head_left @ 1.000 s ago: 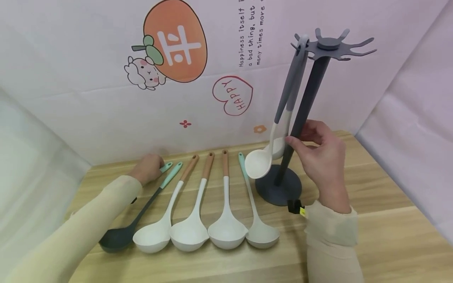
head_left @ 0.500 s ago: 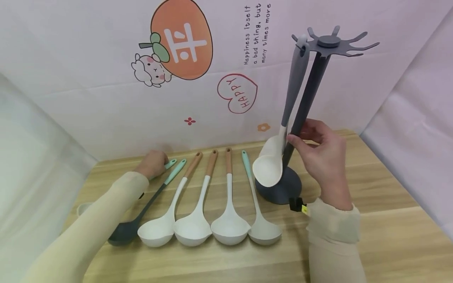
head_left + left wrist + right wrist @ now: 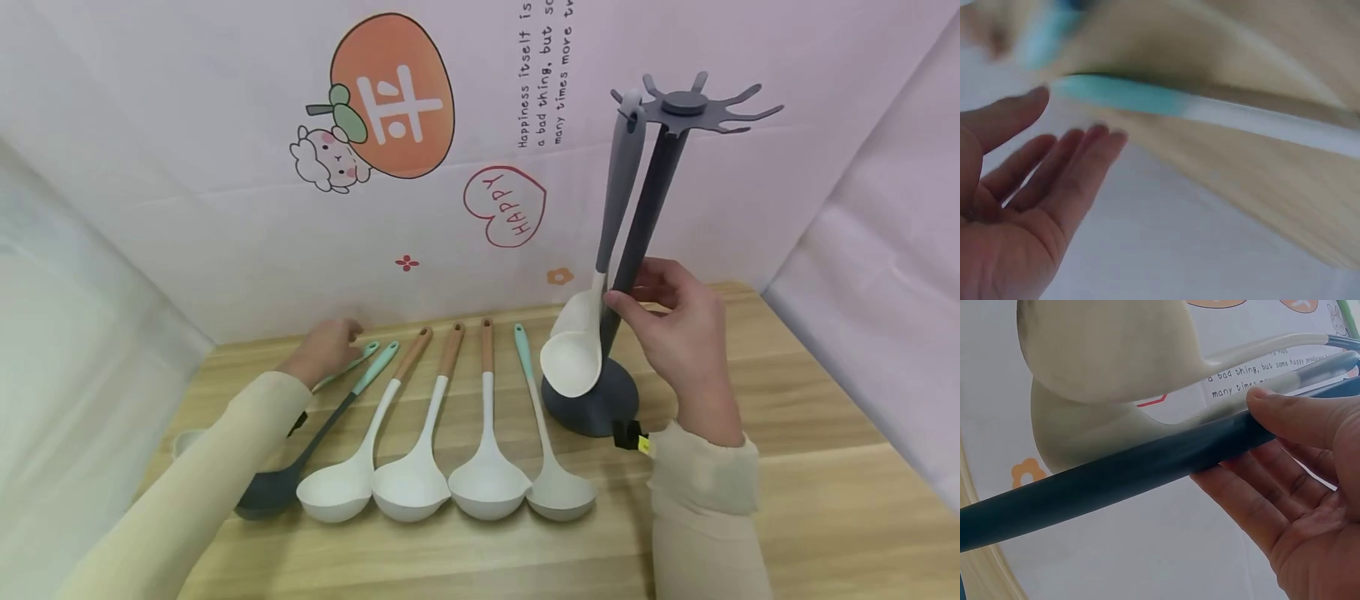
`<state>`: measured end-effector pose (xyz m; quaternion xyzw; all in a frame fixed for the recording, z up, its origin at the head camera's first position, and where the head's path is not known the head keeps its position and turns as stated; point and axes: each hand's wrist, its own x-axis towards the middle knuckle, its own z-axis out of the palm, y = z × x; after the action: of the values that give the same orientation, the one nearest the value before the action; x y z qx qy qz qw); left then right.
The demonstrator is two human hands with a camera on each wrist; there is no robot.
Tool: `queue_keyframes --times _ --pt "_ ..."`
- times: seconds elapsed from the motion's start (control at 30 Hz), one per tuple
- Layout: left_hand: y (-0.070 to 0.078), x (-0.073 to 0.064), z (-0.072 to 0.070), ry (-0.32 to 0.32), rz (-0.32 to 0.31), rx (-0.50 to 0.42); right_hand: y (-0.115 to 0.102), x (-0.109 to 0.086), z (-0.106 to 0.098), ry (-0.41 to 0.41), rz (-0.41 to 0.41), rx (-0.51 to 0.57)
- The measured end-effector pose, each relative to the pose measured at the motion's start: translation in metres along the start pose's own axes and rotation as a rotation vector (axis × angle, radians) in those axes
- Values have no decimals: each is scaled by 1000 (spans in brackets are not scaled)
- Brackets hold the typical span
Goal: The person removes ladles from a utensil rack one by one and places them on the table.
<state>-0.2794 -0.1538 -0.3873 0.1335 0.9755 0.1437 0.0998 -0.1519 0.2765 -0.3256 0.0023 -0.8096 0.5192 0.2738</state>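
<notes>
My left hand (image 3: pixel 321 350) is over the far left of the table, beside the mint handle (image 3: pixel 366 356) of the leftmost ladle. In the left wrist view its fingers (image 3: pixel 1082 181) are straight and spread, apart from that ladle's mint-and-white shaft (image 3: pixel 1172 103). With thumb and fingers, my right hand (image 3: pixel 681 329) pinches the dark pole (image 3: pixel 649 217) of an upright utensil stand. Two white ladles with grey handles hang from the stand's left arms; the front ladle (image 3: pixel 572 363) partly covers the rear ladle (image 3: pixel 572 313). My left sleeve hides much of the leftmost ladle.
Right of the left hand lie a black ladle (image 3: pixel 270 493) with mint handle, three white ladles with brown handles, one being the middle ladle (image 3: pixel 411 487), and a pale mint-handled ladle (image 3: pixel 561 493). The stand's round base (image 3: pixel 592 404) is behind them. A printed cloth (image 3: pixel 225 250) backs the table.
My left hand has let go of the leftmost ladle's mint handle and its fingers have spread. The front hanging ladle has swung right, overlapping the rear one. The right hand stays on the pole.
</notes>
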Motion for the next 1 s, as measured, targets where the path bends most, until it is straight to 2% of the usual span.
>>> queue_keyframes --times 0.03,0.1,0.2,0.27,0.33,0.4,0.43,0.5,0.6,0.73,0.8,0.9,1.0 --pt "10 -3 -4 35 6 -56 1 0 -1 -1 0 -6" --pt "40 -12 -14 134 55 -182 3 1 -3 -2 -4 -18" --pt "97 -32 -29 320 198 -370 6 2 -6 -10 -2 -30" --pt "137 -48 -32 455 337 -482 8 2 -7 -22 6 -44" --pt "174 -64 -30 573 482 -582 11 2 -9 -36 16 -57" --pt "206 -78 -22 647 601 -654 13 2 -10 -53 22 -70" --pt "220 -84 -16 669 654 -684 14 1 -11 -61 21 -74" --pt "247 -95 -3 669 716 -724 13 1 -12 -76 22 -70" --pt "279 -104 23 653 748 -761 12 1 -13 -102 21 -58" --pt "310 -102 54 621 695 -809 11 0 -17 -136 -1 -45" --pt "320 -98 64 631 649 -815 12 0 -19 -162 -12 22" --pt "330 -91 73 659 579 -815 16 -1 -23 -195 -19 177" --pt "339 -81 80 720 549 -752 22 0 -27 -198 0 302"
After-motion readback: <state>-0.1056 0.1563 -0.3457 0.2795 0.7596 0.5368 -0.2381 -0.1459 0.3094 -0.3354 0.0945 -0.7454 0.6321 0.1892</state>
